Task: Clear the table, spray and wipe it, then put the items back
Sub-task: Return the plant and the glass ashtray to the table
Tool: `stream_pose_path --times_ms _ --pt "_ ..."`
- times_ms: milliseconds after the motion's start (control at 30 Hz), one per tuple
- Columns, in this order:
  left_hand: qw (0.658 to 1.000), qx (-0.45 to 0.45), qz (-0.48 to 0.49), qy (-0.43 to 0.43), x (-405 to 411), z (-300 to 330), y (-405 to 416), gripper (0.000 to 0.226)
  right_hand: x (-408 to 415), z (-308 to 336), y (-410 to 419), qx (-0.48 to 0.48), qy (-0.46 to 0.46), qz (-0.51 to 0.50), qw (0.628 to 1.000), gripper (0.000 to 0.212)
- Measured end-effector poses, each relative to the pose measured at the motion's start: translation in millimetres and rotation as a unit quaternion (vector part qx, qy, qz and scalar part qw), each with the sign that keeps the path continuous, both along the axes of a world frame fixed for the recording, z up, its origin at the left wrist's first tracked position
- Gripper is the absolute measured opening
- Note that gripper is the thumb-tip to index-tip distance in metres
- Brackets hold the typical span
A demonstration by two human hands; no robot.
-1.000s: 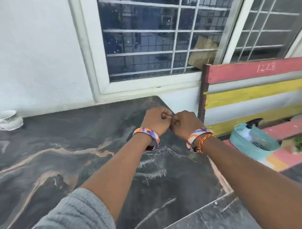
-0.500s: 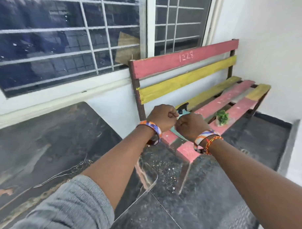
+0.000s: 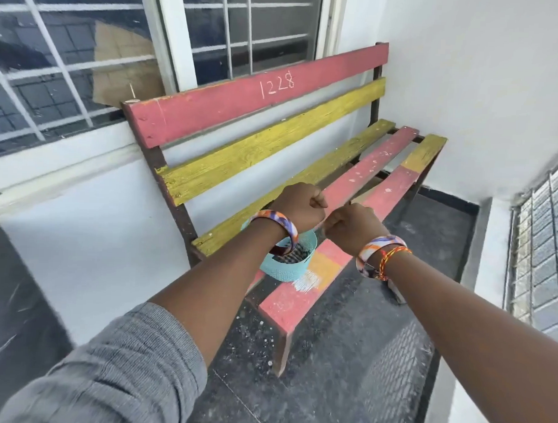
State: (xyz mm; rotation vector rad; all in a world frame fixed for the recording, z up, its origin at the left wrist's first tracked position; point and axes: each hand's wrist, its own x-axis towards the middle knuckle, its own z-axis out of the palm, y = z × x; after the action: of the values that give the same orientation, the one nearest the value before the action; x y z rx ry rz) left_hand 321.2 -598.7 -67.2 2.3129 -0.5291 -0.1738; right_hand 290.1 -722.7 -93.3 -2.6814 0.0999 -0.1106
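Observation:
Both my hands are stretched out in front of me as closed fists, knuckles almost touching. My left hand [image 3: 300,205] and my right hand [image 3: 350,226] hover over the near end of a red and yellow slatted bench [image 3: 299,304]. I see nothing held in either fist. A teal basket [image 3: 288,273] sits on the bench seat right under my left wrist, with something dark and patterned inside it. Its other contents are hidden by my arm. Only a dark sliver of the marble table [image 3: 2,296] shows at the far left.
The bench stands against a white wall [image 3: 96,236] under a barred window [image 3: 71,61]. Dark speckled floor [image 3: 345,372] lies below and to the right of it. A low white wall with a metal grille [image 3: 538,252] closes off the right side.
My view has swung right, from the marble table to the bench. My fists have stayed together in front of me and now sit over the teal basket.

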Motion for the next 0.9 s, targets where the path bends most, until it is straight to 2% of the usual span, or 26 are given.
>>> stream_pose_path --times_ms 333,567,633,767,833,900 --pt "0.998 0.025 -0.043 0.024 78 -28 -123 0.028 71 -29 -125 0.032 0.040 -0.057 0.997 0.021" --pt "0.993 0.100 0.009 0.059 154 -74 -202 0.037 144 -60 -230 0.108 0.049 -0.059 0.991 0.017" --pt "0.989 0.119 0.025 0.079 171 -94 -217 0.049 159 -74 -259 0.114 0.070 -0.061 0.989 0.018" --pt "0.977 0.133 0.051 0.158 189 -132 -226 0.105 183 -107 -302 0.105 0.130 -0.064 0.984 0.023" --pt "0.968 0.143 0.074 0.192 195 -152 -225 0.121 194 -124 -316 0.114 0.164 -0.067 0.978 0.036" --pt "0.961 0.143 0.091 0.218 200 -173 -222 0.129 206 -143 -328 0.131 0.196 -0.081 0.968 0.031"
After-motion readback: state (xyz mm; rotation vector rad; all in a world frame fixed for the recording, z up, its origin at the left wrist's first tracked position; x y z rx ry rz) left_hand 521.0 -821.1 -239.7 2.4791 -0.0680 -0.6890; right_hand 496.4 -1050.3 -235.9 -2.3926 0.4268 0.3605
